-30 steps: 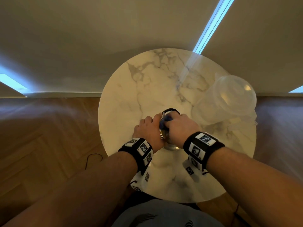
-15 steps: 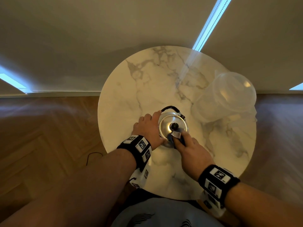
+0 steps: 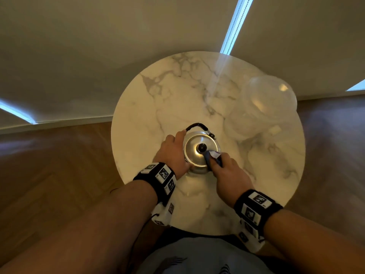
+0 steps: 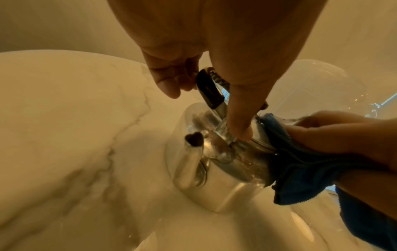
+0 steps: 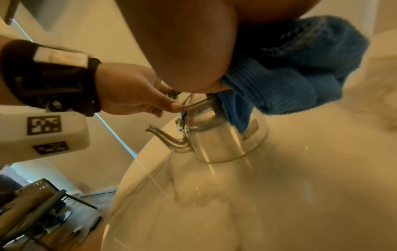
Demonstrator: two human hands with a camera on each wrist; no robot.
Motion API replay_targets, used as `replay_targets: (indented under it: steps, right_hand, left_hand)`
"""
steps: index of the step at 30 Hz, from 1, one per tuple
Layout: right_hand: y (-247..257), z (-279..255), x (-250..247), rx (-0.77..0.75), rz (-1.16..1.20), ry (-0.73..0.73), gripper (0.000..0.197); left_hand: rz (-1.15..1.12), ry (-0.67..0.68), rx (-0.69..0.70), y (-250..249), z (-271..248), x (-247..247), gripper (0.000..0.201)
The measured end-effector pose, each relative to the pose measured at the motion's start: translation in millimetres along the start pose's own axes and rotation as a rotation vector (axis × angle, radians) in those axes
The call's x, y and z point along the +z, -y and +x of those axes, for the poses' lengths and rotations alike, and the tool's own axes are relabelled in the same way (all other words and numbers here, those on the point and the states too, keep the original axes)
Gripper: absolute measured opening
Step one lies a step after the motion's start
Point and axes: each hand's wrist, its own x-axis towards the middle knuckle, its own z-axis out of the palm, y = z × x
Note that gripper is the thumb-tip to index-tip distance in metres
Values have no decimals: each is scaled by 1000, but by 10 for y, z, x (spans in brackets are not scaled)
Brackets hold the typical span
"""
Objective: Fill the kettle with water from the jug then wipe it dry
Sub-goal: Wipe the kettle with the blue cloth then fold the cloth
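Standing at the centre of the head view on the table (image 3: 177,91), the kettle (image 3: 199,155), probably water-heavy and slick, was steadied by the left hand (image 3: 173,153), thumb and fingers pinching its handle hinge, while the right hand (image 3: 229,175) gripped the soft blue cloth (image 3: 214,158) against its lid.

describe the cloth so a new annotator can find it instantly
On the round marble table, find the steel kettle near the front edge. The cloth is the bunched blue rag that the right hand presses against the kettle's side, the only blue, soft thing there; the clear jug stands behind.
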Motion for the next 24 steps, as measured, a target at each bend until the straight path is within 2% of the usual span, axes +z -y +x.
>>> replay_targets:
  steps: [2, 5, 8, 10, 13, 16, 17, 18, 22, 24]
  right_hand:
    - [22, -53, 9, -74, -16, 10, 86]
    - [-13, -75, 50, -175, -71, 8, 70]
    - [15, 24, 4, -123, -34, -56, 66]
    - [9, 66, -19, -114, -19, -32, 63]
    - [-98, 76, -45, -148, -4, 4, 52]
    - [-257, 88, 0, -175, 182, 17, 40]
    - [-307, 90, -13, -151, 308, 27, 31]
    - [-373, 95, -14, -109, 420, 61, 30]
    - [-686, 89, -85, -17, 573, 27, 57]
    - [-862, 76, -165, -27, 743, 50, 52]
  left_hand:
    - [-9, -6, -6, -17, -8, 1, 101]
    - [-10, -24, 6, -52, -21, 19, 100]
    - [24, -47, 17, -122, -56, 10, 96]
    - [26, -82, 28, -172, -97, -15, 90]
    - [-30, -127, 8, -293, -122, -92, 69]
    - [11, -168, -41, -474, -89, -163, 38]
    - [34, -170, -50, -524, -82, -174, 33]
    - [49, -163, -64, -561, -84, -172, 30]
    - [37, -158, -136, -643, -171, -100, 26]
    - [-6, -170, -176, -671, -235, -29, 25]
